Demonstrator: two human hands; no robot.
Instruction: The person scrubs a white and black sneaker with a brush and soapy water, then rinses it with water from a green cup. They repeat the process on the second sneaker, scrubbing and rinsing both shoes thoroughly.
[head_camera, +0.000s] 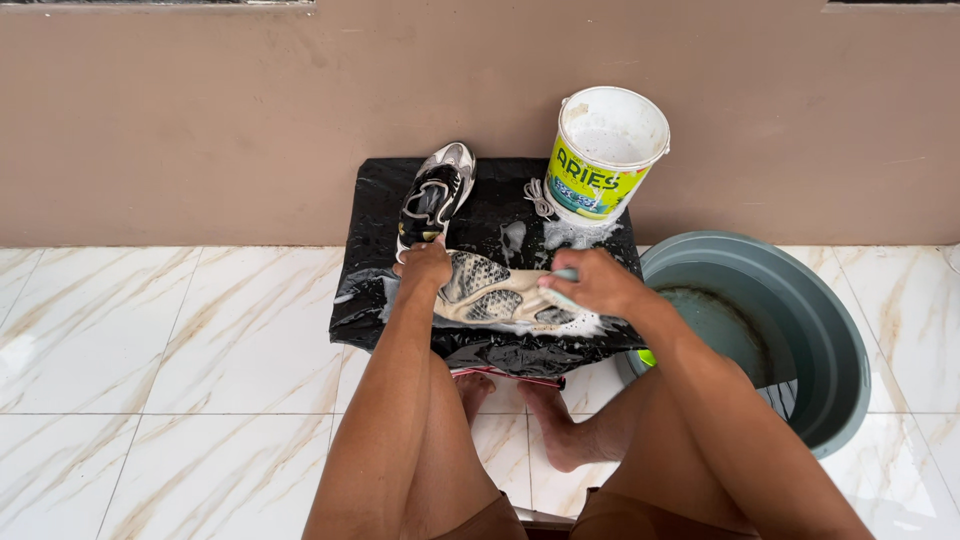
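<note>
A soapy beige and grey sneaker (495, 292) lies on its side on a black plastic sheet (372, 215) covering a low stand. My left hand (425, 265) holds the sneaker's heel end. My right hand (595, 283) is closed on a pale green brush (565, 275) pressed against the sneaker's toe side, with foam around it. A second sneaker (435, 195), black and white, rests upright at the back left of the sheet, apart from both hands.
A white and yellow-green bucket (605, 150) with soapy water stands at the sheet's back right, loose laces (538, 197) beside it. A large grey basin (790, 330) with water sits on the right. My bare feet (560, 430) rest on marble tiles; a brown wall is behind.
</note>
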